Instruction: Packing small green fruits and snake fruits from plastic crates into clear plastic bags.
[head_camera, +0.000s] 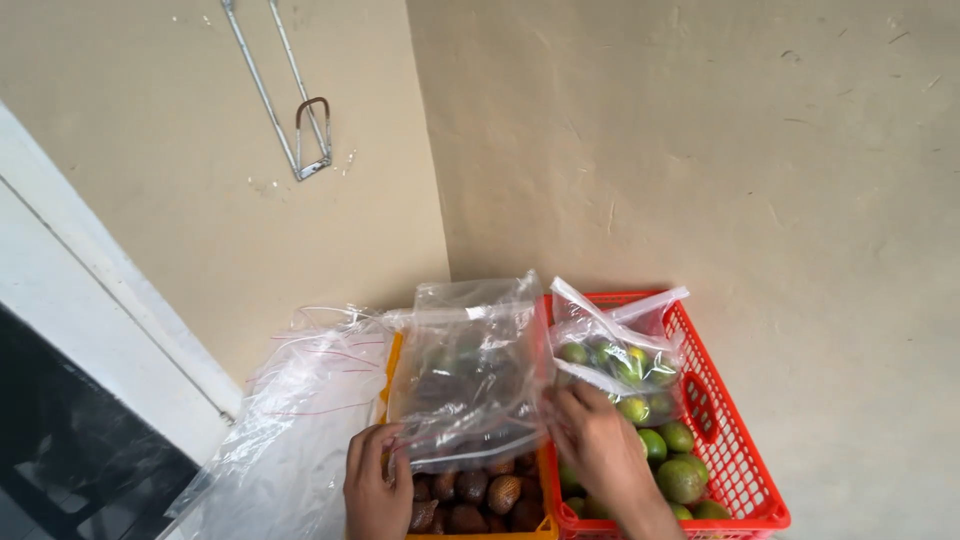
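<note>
Left hand: closed on the lower left corner of a clear zip bag, thumb on top, low in the view.
Right hand: pinching the lower right edge of the same zip bag, fingers curled over the plastic, wrist crossing the red basket.
Clear zip bag: held up between both hands, empty and crumpled, hanging over the orange crate and hiding most of it.
Snake fruit: brown and scaly, piled in the orange crate, just below the held bag.
Loose limes: green, heaped in the red basket, right of the right hand.
Bagged limes: second clear bag, part filled, resting on the loose limes toward the far end of the red basket.
Stack of plastic bags: clear with thin red lines, lying left of the orange crate.
Wall: beige, behind both containers.
Metal bracket: thin rods, fixed high on the left wall panel.
</note>
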